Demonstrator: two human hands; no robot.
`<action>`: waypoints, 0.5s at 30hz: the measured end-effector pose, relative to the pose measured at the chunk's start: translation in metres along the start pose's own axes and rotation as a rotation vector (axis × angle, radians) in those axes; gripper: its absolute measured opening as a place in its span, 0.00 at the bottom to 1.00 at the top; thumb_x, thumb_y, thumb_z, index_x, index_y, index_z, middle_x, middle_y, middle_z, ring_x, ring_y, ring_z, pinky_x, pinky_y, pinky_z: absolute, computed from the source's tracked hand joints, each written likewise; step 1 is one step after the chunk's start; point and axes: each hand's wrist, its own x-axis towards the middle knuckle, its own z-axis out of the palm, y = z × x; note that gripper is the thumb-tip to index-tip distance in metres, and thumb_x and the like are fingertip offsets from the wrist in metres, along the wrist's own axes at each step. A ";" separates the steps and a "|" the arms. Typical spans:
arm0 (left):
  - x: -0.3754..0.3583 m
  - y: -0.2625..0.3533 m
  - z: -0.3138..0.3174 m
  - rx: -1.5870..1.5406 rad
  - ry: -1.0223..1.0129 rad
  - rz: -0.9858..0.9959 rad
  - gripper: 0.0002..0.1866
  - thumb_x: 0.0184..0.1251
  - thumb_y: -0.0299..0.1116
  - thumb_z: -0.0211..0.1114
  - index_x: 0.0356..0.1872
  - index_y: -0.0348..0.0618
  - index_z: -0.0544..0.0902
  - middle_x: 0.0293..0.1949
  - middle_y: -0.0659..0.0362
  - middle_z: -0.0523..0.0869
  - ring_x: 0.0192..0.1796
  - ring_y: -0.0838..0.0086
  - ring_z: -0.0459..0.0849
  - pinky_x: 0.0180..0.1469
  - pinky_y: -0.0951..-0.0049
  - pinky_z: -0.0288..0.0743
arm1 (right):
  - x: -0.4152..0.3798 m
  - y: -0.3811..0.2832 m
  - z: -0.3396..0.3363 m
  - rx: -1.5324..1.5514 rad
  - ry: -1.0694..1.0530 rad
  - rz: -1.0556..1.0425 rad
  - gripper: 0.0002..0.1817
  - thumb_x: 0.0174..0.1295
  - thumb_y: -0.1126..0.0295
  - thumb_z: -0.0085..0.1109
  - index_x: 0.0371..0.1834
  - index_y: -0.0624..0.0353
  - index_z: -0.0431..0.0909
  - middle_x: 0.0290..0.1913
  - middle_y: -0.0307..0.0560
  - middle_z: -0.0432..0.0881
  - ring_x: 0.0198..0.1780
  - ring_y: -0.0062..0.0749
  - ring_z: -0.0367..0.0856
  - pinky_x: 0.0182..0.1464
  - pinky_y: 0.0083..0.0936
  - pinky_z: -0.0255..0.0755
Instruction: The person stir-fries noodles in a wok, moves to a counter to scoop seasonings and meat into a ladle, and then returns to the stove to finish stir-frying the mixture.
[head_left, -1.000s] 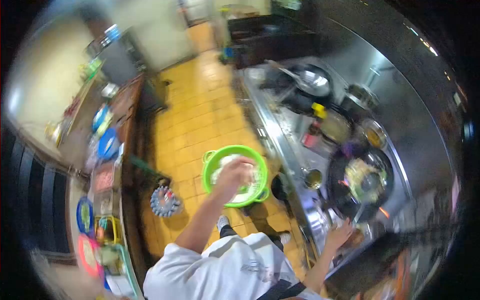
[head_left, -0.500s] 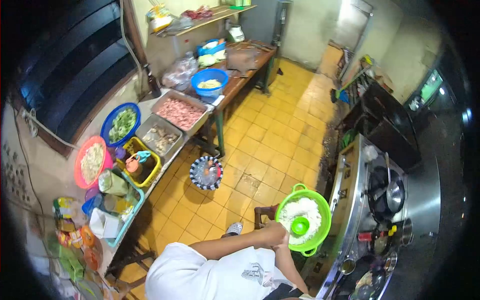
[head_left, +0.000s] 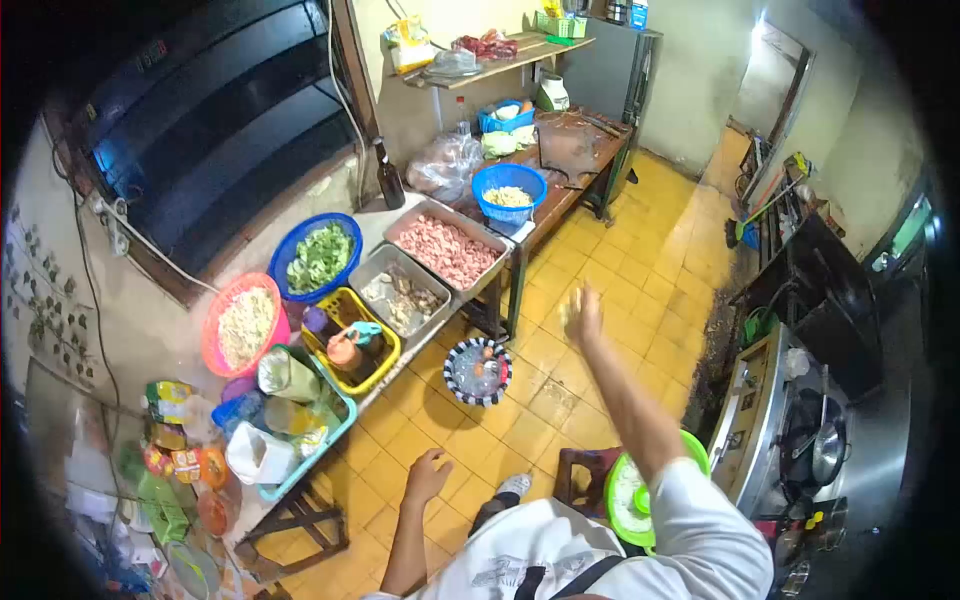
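As we reach out, the round black-and-white striped basket [head_left: 452, 386] sits between our half-open, seemingly empty left hand [head_left: 428, 476] and our part-curled right hand [head_left: 583, 316], its hold unclear, contact needing closer hands.

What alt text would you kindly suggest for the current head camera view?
A right hand is held out above a kitchen's yellow floor, the left hand lower in view; a green basin of white food is partly hidden by the right arm. At left are a blue bowl of greens and pink meat-like pieces.
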 end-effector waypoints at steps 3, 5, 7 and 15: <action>-0.008 -0.022 -0.012 -0.044 0.069 -0.096 0.23 0.58 0.42 0.63 0.50 0.36 0.76 0.49 0.45 0.80 0.53 0.58 0.79 0.54 0.67 0.71 | 0.015 -0.146 0.167 -0.483 -0.208 -0.371 0.36 0.61 0.47 0.52 0.67 0.54 0.52 0.60 0.52 0.66 0.55 0.42 0.69 0.49 0.49 0.68; -0.013 -0.020 -0.004 -0.128 0.074 -0.169 0.24 0.58 0.42 0.63 0.51 0.37 0.76 0.49 0.46 0.80 0.51 0.59 0.80 0.53 0.67 0.72 | -0.022 -0.184 0.190 -0.657 -0.277 -0.653 0.31 0.61 0.54 0.54 0.63 0.59 0.59 0.58 0.52 0.68 0.53 0.41 0.72 0.50 0.41 0.69; -0.011 0.003 0.003 -0.100 0.045 -0.182 0.23 0.58 0.40 0.65 0.52 0.38 0.77 0.49 0.48 0.81 0.51 0.64 0.81 0.52 0.69 0.73 | -0.042 -0.195 0.188 -0.859 -0.225 -1.018 0.25 0.61 0.61 0.56 0.58 0.62 0.65 0.56 0.51 0.70 0.53 0.38 0.73 0.51 0.31 0.69; 0.046 0.062 0.076 -0.020 -0.402 0.153 0.26 0.59 0.44 0.64 0.54 0.38 0.75 0.51 0.46 0.80 0.49 0.60 0.82 0.51 0.67 0.74 | -0.173 -0.045 -0.165 -1.163 -0.036 -0.667 0.10 0.55 0.68 0.63 0.36 0.63 0.79 0.43 0.53 0.81 0.32 0.35 0.82 0.32 0.24 0.73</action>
